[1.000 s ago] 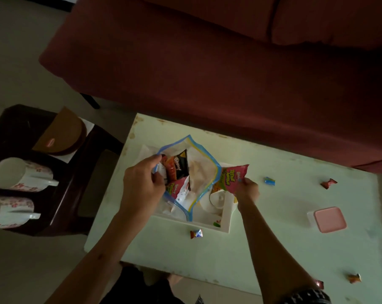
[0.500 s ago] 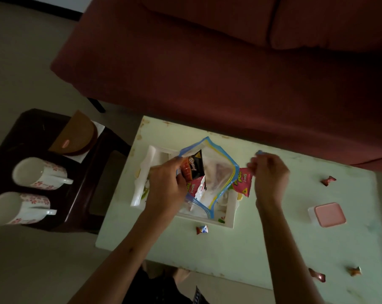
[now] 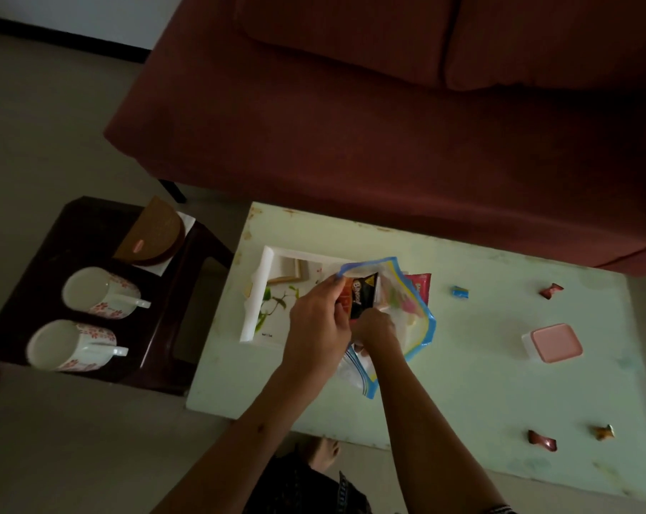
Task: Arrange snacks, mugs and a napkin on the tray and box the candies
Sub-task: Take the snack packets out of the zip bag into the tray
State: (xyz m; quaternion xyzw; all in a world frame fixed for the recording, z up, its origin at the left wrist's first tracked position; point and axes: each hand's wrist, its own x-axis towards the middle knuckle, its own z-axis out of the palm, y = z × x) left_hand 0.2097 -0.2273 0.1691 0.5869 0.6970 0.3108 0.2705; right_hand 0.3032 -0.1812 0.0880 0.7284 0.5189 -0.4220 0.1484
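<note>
Left hand [image 3: 319, 324] grips zip bag [image 3: 406, 309] rim; right hand [image 3: 375, 328] reaches inside, grasp hidden.

Both hands [image 3: 319, 324] close together, curled.

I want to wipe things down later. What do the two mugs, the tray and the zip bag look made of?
The mugs look like glazed ceramic: white, glossy, pink floral print. The tray looks like white plastic or melamine, with a smooth raised rim and leaf print; I cannot tell which. The zip bag is thin clear plastic film, since the snack packets show through.
</note>
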